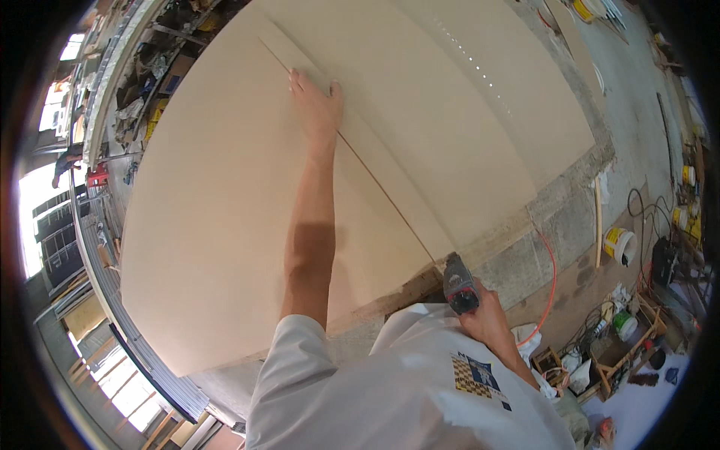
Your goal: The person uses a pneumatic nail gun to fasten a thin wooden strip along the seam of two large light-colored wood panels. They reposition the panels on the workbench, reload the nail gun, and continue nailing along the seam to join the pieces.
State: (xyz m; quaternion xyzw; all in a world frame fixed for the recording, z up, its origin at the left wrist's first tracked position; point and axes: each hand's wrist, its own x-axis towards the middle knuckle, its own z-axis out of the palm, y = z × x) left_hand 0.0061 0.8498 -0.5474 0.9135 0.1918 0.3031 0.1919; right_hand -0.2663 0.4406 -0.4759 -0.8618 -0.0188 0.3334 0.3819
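A worker's left hand lies open on a pale board; the right hand grips a power tool. An orange hose and bucket sit at right.

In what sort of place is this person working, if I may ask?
Probably a workshop: the right hand holds a dark handheld tool at the edge of a large beige board, and a white-and-yellow bucket sits among clutter on the right.
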